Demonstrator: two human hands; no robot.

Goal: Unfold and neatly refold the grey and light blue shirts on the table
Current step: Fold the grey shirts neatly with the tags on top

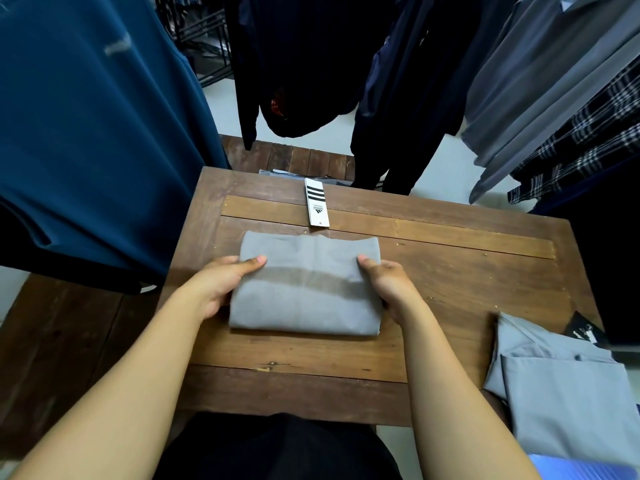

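On your far left a blue hanging garment (86,133) runs out of the picture and covers that corner of the wooden table (450,271). The fingers of your left hand (221,285) are tucked beneath the grey shirt (304,299) and cannot be seen; only the thumb shows. The same holds for your right hand (391,289), whose fingers curl out of sight at the cloth's edge. Further right, the light blue shirt (561,386) is cut off by the picture's edge, and a small black tag (581,329) just beyond it is too blurred to read.

The grey shirt lies in the middle of the table, between your two hands. Your left thumb rests on top near its far left corner and your right thumb on top near its far right corner, so each hand pinches a side edge.

It is folded into a compact, flat rectangle with a rounded fold along the near edge and a faint darker band across its middle. A white tag with black stripes (317,202) lies just beyond its far edge.
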